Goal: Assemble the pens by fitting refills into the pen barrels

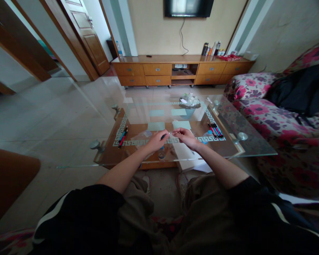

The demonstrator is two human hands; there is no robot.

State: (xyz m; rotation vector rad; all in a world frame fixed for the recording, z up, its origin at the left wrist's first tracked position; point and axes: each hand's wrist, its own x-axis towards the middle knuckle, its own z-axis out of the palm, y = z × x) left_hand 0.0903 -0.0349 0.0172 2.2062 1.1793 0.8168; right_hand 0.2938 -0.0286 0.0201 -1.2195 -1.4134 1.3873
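Over the near part of the glass table, my left hand (157, 141) is closed around a dark pen (163, 136). My right hand (186, 139) meets it from the other side, its fingertips pinched at the pen's thin end. Whether that end is a separate part is too small to tell. To the left lie several pens (123, 136) in blue, pink and black. A similar group of pens (215, 130) is at the right. Pale green paper cards (156, 126) show beyond my hands.
The glass tabletop (244, 150) has exposed edges and metal supports. A wastebasket (189, 112) filled with plastic shows past the cards. A white box (186, 156) appears below my right hand. A floral sofa (255, 88) with a black backpack (300, 88) stands right; a wooden cabinet (156, 71) lies ahead.
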